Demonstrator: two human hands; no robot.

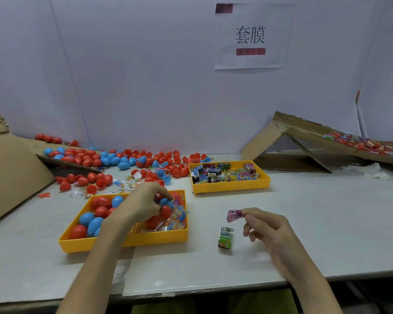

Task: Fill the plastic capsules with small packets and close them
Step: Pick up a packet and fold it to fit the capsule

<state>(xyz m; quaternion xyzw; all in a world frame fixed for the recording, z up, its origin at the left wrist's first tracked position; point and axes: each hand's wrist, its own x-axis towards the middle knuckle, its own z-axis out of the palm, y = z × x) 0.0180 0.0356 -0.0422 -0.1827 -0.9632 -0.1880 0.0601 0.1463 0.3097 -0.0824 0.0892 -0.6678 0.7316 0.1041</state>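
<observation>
My left hand (143, 201) reaches into the near yellow tray (123, 242), its fingers curled around a red capsule (166, 211) among red and blue capsules. My right hand (267, 225) hovers over the table to the right and pinches a small pink packet (234, 215) between thumb and finger. A green packet (225, 237) lies on the table just below the pink one. The far yellow tray (230, 186) holds several small packets.
Loose red and blue capsules (114, 160) and a few small packets are scattered at the back left, partly on cardboard (11, 173). A collapsed cardboard ramp (304, 146) with wrapped items stands at the back right. The table's front edge runs near my forearms.
</observation>
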